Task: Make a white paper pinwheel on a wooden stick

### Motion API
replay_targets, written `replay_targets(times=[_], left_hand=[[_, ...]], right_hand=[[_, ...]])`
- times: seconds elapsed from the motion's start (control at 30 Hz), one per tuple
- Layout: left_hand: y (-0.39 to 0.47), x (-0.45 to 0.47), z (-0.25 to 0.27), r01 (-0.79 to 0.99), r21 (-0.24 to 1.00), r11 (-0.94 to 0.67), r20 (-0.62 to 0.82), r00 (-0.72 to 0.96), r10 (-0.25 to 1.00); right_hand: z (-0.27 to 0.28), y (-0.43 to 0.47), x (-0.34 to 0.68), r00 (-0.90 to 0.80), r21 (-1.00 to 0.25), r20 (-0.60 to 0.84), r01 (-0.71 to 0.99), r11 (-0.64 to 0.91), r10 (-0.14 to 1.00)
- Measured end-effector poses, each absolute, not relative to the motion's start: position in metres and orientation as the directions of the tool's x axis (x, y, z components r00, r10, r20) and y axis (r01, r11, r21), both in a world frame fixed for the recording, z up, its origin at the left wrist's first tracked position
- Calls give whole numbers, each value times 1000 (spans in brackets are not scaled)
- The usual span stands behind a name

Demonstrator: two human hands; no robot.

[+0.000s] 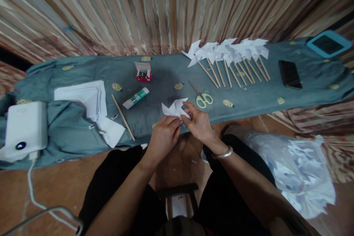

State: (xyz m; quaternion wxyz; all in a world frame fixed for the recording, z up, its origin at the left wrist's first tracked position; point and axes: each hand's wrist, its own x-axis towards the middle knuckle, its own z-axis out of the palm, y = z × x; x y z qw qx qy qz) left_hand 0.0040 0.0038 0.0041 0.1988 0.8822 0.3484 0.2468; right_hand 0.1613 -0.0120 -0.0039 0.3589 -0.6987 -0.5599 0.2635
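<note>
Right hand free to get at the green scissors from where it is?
Probably yes, once it lets go. The right hand is pinching the folded white paper together with the left hand. The scissors lie just beyond it on the grey cloth, with nothing between.

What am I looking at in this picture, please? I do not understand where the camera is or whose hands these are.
The camera sits on a person's head and looks down, so the two bare arms are that person's own. The left hand and right hand together hold a folded white paper piece at the edge of a grey-blue cloth. On the cloth lie green-handled scissors, a glue stick, a small red box, a loose wooden stick, a pile of white paper, a row of paper pinwheels on sticks and a black phone.
</note>
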Motion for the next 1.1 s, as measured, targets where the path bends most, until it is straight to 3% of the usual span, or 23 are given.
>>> replay_targets(times=[0.13, 0.27, 0.4, 0.5, 0.63, 0.8, 1.1], left_hand=[[7, -1, 6, 476, 631, -612, 336, 543, 770], [14, -7, 4, 480, 754, -447, 335, 305, 892], [18, -8, -5, 315, 917, -244, 224, 100, 969], [19, -2, -10, 93, 994, -57, 52, 56, 997], [21, 7, -6, -171, 967, 189, -162, 156, 974], [20, 13, 4, -300, 880, 368, -286, 282, 916], [20, 19, 1, -302, 875, 378, -329, 200, 923]], right_hand=[[-3, -13, 163, 271, -825, 41, 553, -121, 962], [0, -12, 164, 312, -852, 58, 511, -116, 948], [1, -10, 166, 339, -897, 53, 430, -104, 939], [1, -10, 166, 354, -944, 25, 316, -94, 935], [4, -11, 161, 369, -984, 3, 166, -63, 929], [11, -12, 157, 359, -998, -66, -16, -64, 931], [14, -16, 158, 263, -996, -84, -33, -79, 961]])
